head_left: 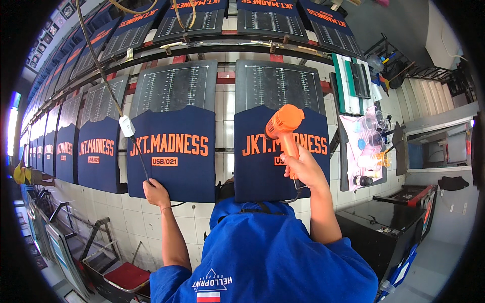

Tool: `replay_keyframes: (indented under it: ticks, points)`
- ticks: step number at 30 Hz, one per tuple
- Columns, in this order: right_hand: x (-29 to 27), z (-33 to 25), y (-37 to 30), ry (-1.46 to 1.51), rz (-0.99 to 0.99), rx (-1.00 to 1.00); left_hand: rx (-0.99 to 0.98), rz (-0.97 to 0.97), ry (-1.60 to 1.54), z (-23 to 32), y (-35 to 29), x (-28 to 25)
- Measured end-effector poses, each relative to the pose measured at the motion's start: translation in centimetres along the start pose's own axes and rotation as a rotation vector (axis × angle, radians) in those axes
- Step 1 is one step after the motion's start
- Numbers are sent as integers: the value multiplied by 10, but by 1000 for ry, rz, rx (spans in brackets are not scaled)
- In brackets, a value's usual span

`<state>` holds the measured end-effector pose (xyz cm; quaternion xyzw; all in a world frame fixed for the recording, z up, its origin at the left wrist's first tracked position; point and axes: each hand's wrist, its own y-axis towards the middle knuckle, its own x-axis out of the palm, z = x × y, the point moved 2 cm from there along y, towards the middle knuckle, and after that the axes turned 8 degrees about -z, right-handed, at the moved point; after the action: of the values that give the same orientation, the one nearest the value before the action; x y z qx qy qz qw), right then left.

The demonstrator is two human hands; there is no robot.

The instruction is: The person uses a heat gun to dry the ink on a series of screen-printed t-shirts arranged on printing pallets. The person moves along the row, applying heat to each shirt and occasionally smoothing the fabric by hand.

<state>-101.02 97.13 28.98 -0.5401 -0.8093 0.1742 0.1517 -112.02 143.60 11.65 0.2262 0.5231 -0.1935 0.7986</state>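
Observation:
In my right hand is an orange heat gun, its handle wrapped by my fingers. It hovers over a navy shirt with orange lettering, covering part of the print. My left hand is closed on a thin dark cord, near the lower edge of another navy shirt with the same print. The cord runs up to a white socket connector hanging from a thicker cable. Both shirts lie flat on dark boards with white ruler marks.
More printed navy shirts on boards line the left and far side. A metal rail crosses behind. On the right stand squeegees, plastic cups and a black cabinet. A red-seated chair is at lower left.

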Motion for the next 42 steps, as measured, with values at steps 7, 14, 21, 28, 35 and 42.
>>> replay_keyframes:
  ticks: [7,14,21,28,35,42]
  points:
    - [8,-4,7,23,-81,22,-6,-11,16,-4,0,2]
    - [19,-9,15,10,-123,34,-1,-10,22,-6,2,2]
    - [24,-7,22,17,-153,30,2,6,4,-4,1,1]
    - [26,-11,16,-49,-125,17,1,1,0,-2,0,0]
    - [24,-12,3,-116,-181,97,22,22,-12,-5,1,2]
    - [24,-5,-6,-116,-238,168,38,57,-27,-2,-1,1]
